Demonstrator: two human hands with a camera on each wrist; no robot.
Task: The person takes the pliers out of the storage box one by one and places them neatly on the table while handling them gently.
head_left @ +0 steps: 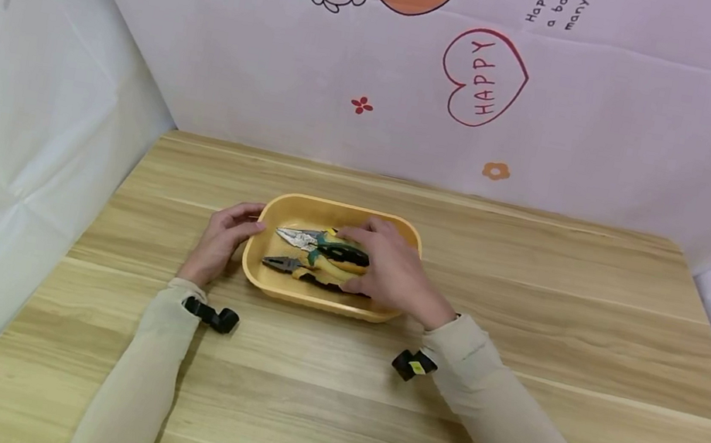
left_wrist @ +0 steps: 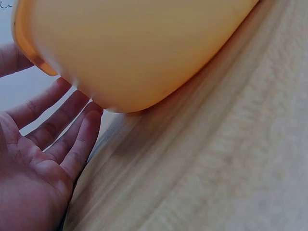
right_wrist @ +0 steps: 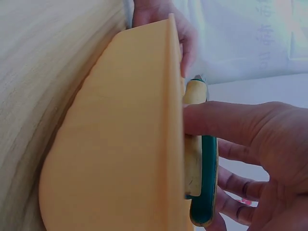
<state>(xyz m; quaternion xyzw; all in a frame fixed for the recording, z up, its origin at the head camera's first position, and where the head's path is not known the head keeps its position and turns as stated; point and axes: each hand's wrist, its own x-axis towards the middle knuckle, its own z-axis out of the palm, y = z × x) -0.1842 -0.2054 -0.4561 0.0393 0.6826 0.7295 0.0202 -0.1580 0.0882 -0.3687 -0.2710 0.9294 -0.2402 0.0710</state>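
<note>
Two pairs of pliers lie side by side in a yellow plastic basket (head_left: 314, 301). The far pair of pliers (head_left: 306, 240) has a bright, pointed silver head and green-and-yellow handles. A darker, blunter head marks the near pair of pliers (head_left: 282, 264). My right hand (head_left: 393, 267) reaches over the right rim and grips the pliers' handles, its thumb on the near side and fingers on the far side. In the right wrist view, a green handle (right_wrist: 204, 183) stands above the rim. At the basket's left end, my left hand (head_left: 227, 239) holds the rim, thumb on top, fingertips against the outer wall.
The basket stands on a wooden table (head_left: 553, 349) near its back edge. A printed white cloth (head_left: 280, 83) hangs behind the table, and another white sheet (head_left: 6, 155) hangs at the left. Each wrist carries a black strapped camera (head_left: 226, 320).
</note>
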